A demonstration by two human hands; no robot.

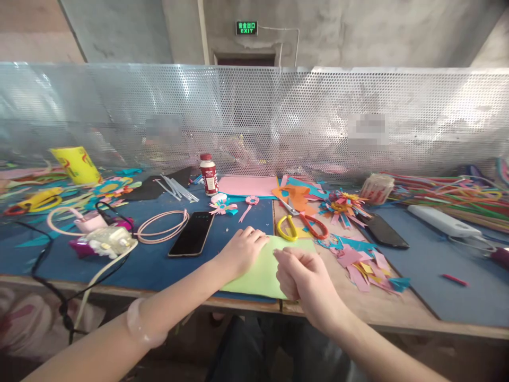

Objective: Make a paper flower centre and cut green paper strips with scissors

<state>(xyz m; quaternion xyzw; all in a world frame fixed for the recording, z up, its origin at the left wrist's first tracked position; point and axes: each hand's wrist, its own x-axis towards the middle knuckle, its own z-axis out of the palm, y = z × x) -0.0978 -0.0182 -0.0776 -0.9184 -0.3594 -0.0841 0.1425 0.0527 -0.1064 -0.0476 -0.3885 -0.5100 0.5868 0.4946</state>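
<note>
A light green sheet of paper (258,278) lies at the table's front edge, in front of my body. Across its left part rests my left hand (244,249), palm down, fingers stretched out and pressing on the paper. My right hand (300,273) is closed over the sheet's right side, thumb against curled fingers; whatever it may hold is hidden. Just beyond the sheet lie scissors (302,223) with one yellow and one red handle, blades on orange paper (296,196). Two pink paper flowers, one (252,200) with a strip stem, lie behind my left hand.
Left of me are a phone (192,233), a coiled pink cable (161,227) and a glue gun-like clear device (113,241). A red-capped bottle (209,175) stands near pink sheets (248,187). Paper scraps (361,265) and a second phone (385,232) lie right. A perforated metal screen (318,116) closes the back.
</note>
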